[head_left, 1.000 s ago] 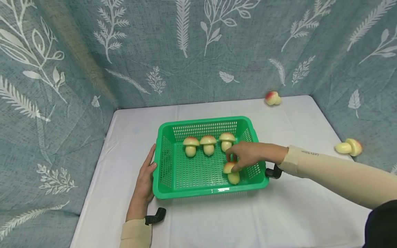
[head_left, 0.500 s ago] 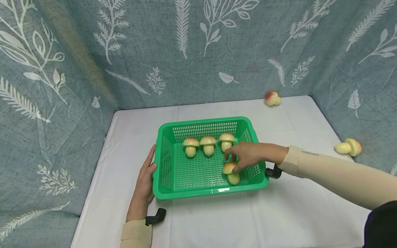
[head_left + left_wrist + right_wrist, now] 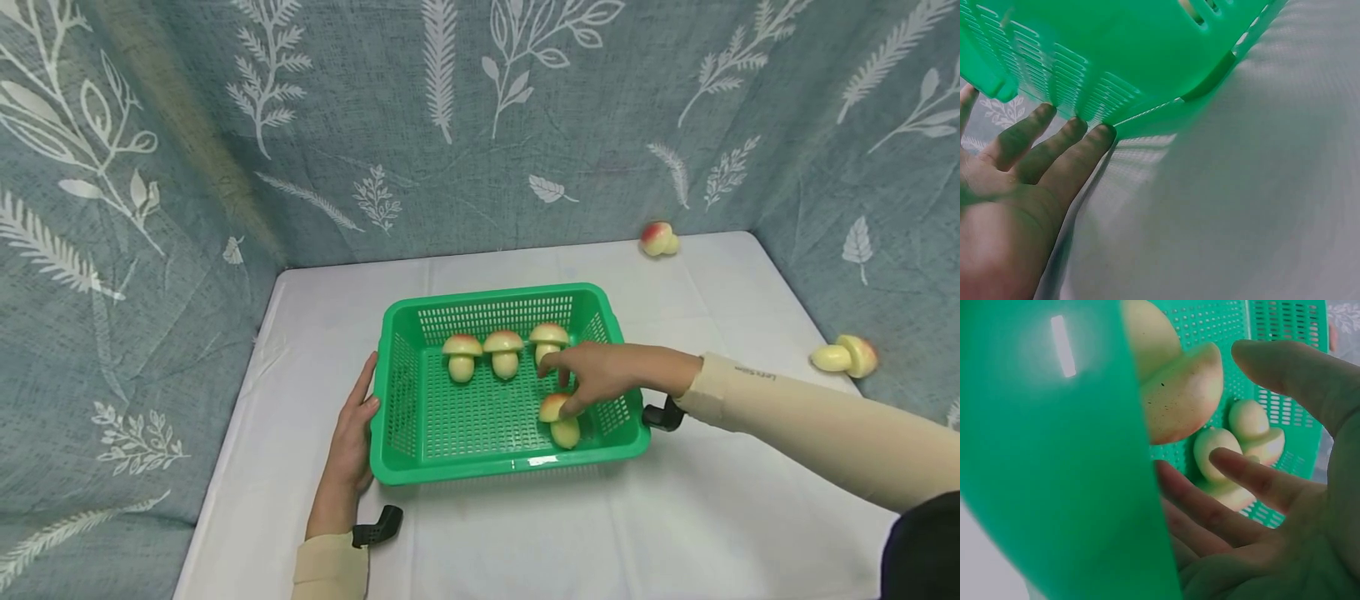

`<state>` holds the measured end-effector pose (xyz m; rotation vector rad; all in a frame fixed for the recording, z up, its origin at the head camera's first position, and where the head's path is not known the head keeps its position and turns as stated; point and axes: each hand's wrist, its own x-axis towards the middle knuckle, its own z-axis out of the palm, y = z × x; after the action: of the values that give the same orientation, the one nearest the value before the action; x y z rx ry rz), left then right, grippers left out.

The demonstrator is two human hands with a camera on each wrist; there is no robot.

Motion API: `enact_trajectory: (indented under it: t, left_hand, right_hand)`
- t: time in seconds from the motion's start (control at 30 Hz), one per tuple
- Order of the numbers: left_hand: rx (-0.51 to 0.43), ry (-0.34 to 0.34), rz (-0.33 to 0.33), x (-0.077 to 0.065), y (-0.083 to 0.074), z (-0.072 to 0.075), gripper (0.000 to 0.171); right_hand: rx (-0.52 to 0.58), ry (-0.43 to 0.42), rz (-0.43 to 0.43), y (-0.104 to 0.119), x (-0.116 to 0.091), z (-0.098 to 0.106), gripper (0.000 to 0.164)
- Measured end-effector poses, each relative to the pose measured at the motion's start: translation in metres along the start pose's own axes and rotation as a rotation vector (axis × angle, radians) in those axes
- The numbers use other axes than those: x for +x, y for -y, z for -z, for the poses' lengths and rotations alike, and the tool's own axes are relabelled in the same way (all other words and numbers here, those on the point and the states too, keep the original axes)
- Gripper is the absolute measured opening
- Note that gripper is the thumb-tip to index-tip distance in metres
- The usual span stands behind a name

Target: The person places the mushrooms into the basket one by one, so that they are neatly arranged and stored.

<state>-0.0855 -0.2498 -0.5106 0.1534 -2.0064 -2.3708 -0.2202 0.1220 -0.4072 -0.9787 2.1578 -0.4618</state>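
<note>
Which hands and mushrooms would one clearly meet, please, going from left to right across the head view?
Left hand → leftmost mushroom in the green plastic basket → middle back-row mushroom → right hand → far red-capped mushroom → rightmost mushroom.

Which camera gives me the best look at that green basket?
The head view: there the green basket shows nearly all its rim and much of its inside. The left wrist view catches only part of its outside; the right wrist view, one close wall and part of the inside.
</note>
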Motion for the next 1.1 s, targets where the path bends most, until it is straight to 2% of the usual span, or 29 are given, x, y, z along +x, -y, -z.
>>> enact_trajectory:
  t: [0.13, 0.27, 0.47, 0.73, 0.9, 1.1]
  left_hand:
    - [-0.002, -0.001, -0.010, 0.001, 0.000, -0.003, 0.071]
    - [-0.001, -0.007, -0.010, 0.001, 0.000, -0.005, 0.070]
    - [-0.003, 0.000, -0.021, 0.001, 0.000, -0.008, 0.069]
    - [-0.008, -0.004, -0.031, 0.002, 0.001, -0.013, 0.071]
    - [0.000, -0.031, -0.011, 0.002, 0.000, -0.017, 0.070]
    - [-0.005, -0.038, 0.009, 0.002, 0.000, -0.017, 0.069]
  right_hand:
    - [0.048, 0.006, -0.002, -0.002, -0.003, 0.007, 0.066]
    - [0.106, -0.029, 0.016, -0.005, -0.010, 0.017, 0.068]
    - [0.200, -0.153, 0.089, -0.014, -0.023, 0.034, 0.070]
    - [0.257, -0.329, 0.206, -0.030, -0.042, 0.061, 0.056]
    - [0.242, -0.420, 0.200, -0.039, -0.055, 0.079, 0.053]
    - [0.238, -0.478, 0.166, -0.051, -0.071, 0.090, 0.054]
